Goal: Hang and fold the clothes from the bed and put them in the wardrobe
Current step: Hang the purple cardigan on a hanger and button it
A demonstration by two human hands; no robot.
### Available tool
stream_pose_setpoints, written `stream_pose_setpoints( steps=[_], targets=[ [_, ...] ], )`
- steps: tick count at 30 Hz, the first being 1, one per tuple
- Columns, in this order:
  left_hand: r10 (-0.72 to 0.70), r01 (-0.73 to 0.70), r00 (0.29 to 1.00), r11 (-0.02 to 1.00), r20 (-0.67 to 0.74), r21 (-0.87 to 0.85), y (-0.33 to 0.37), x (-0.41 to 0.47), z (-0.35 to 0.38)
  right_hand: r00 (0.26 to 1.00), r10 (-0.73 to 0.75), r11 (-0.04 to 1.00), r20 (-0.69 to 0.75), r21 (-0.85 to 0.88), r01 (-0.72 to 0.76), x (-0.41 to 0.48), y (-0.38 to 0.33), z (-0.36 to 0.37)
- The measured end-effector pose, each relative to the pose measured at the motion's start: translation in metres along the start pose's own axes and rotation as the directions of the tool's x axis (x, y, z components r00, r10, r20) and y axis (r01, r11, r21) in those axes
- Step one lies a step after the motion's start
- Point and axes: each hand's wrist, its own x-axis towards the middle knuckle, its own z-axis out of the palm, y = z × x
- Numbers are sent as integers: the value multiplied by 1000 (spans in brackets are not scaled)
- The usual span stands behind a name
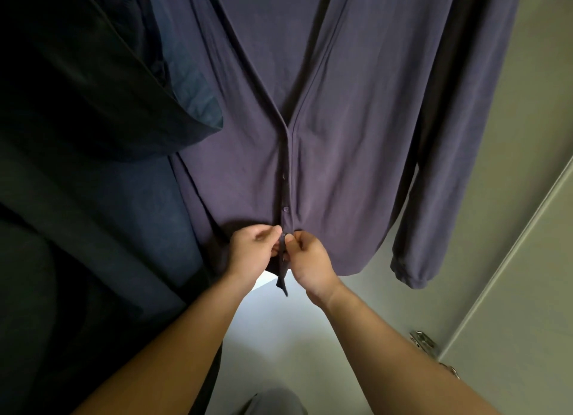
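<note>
1. The purple cardigan hangs with its front to the camera and fills the view from 11 to 3 o'clock. Its support is cut off at the top edge, so what carries it cannot be told.
2. At the hem, at 6 o'clock of the garment, the placket is pinched from both sides. The left hand is at 9 o'clock of the strip and the right hand at 3 o'clock. Both sets of fingers are curled narrow, with the cloth edge held between thumb and forefinger.
3. Two buttons are seen closed at 12 o'clock of the hands. Fastening the lowest one is judged to be the step in hand, though that button is hidden by the fingers.
4. If the cloth is tugged downward while the button is forced through, the cardigan could be dragged off its support or slid askew.
5. The thin knit could be stretched, or the buttonhole strained, if the edges are pulled apart rather than overlapped.
6. A loose tail of cloth hangs at 6 o'clock of the hands. If the edges are matched wrongly, an uneven hem would be left.
7. The dark garments at 9 o'clock lie against the cardigan's side and could be snagged. The sleeve at 4 o'clock hangs near the door panel and could be trapped by it.
</note>
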Motion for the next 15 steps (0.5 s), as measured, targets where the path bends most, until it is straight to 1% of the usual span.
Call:
stream_pose_setpoints(
  steps=[3, 6, 8, 10, 13, 15],
  targets=[
    [63, -63, 997, 998, 45, -6, -4, -1, -2, 999, -20, 999, -38, -37, 19, 2, -1, -2],
    [83, -84, 996, 996, 28, 35, -9, 1, -2, 999, -37, 998, -26, -55, 35, 0, -2, -1],
    [68, -69, 998, 996, 18, 52, -10, 2, -2, 997, -70, 993, -33, -99, 66, 0, 0, 0],
    [-8, 9, 1000, 1000, 19, -10, -9, 3, 0, 991, -126, 978, -44, -170, 117, 1, 0, 1],
    [-139, 142, 990, 972, 33, -186, -6, 6, 2, 976, -215, 926, 9, -317, 207, 2, -1, -3],
    [-221, 242, 969, 931, 107, -272, -5, 7, 1, 973, -230, 912, 28, -342, 225, 2, -2, -7]
  ],
)
